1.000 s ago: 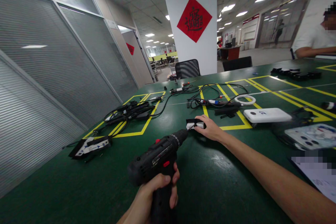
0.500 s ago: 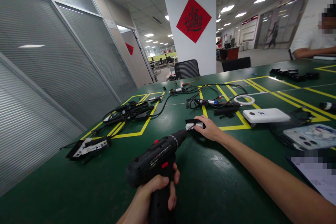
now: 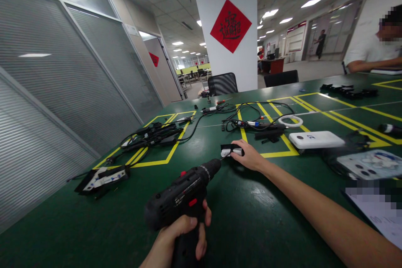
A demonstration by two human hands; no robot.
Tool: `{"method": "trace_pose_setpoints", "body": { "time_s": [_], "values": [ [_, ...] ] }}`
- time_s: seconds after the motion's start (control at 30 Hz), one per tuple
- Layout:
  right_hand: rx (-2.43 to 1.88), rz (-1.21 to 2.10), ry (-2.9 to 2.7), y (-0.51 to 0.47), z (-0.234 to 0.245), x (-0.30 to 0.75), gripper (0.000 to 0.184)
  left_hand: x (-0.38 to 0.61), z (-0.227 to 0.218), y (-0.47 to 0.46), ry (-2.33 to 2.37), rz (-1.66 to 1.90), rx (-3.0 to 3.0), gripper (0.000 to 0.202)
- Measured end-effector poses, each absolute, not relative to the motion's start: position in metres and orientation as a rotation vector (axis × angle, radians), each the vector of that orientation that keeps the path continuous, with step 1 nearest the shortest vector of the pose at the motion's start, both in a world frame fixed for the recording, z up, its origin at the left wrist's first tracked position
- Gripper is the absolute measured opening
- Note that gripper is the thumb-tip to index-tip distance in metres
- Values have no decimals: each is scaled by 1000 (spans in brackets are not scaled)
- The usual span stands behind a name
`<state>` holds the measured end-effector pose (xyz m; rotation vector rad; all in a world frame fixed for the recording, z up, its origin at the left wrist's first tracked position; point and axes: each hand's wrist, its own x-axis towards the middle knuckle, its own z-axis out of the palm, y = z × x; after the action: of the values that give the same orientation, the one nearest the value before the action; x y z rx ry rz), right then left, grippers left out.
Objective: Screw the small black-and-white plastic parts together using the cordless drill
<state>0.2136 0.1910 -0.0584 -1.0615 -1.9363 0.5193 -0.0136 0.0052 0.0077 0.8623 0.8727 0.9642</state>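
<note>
My left hand (image 3: 171, 238) is wrapped round the grip of a black cordless drill (image 3: 177, 197) with red buttons, low in the middle of the head view. Its chuck points away from me and to the right, and a thin bit runs to a small black and white part (image 3: 226, 152). Whether the tip touches that part cannot be made out. My right hand (image 3: 250, 157) reaches in from the right and holds the part against the green table, its fingers closed over the right end.
Black cables (image 3: 153, 136) lie tangled on the left, beside a black and white piece (image 3: 105, 178). A white device (image 3: 315, 139), a phone (image 3: 372, 163) and a sheet of paper (image 3: 373, 209) lie on the right. Beyond them sits another person (image 3: 364, 56).
The drill in my left hand has shifted slightly left and down in view. My right hand stays on the part. A distant person by the glass doors has moved a little left.
</note>
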Motion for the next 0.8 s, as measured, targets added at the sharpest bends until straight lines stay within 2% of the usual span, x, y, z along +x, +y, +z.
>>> {"method": "trace_pose_setpoints", "body": {
  "time_s": [0.8],
  "values": [
    [-1090, 568, -1929, 189, -54, 215, 40, -16, 8, -1, 875, 964, 845, 24]
  ]
}}
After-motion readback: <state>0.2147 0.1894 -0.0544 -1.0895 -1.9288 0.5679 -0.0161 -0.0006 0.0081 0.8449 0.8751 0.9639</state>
